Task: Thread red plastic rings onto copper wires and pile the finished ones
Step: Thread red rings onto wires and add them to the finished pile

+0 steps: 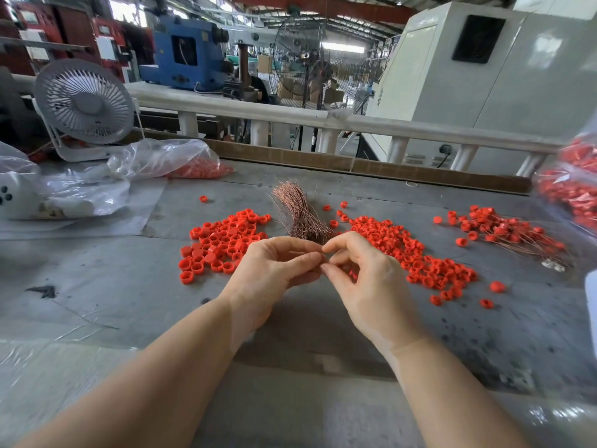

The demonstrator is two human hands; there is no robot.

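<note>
Still early: your left hand [274, 270] and right hand [361, 276] pinching together mid-frame, held item hidden; finished pile [507, 231] sitting small at right, loose rings [223, 244] and wire bundle [300, 211] waiting.

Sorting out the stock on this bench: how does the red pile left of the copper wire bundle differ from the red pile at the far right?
The left pile is loose rings with no wires; the far-right pile has rings with thin copper wires sticking out of it. The left pile lies packed in a flat patch beside the wire bundle; the far-right pile is heaped and sits well away from it. Both are red plastic rings on the grey table.
</note>
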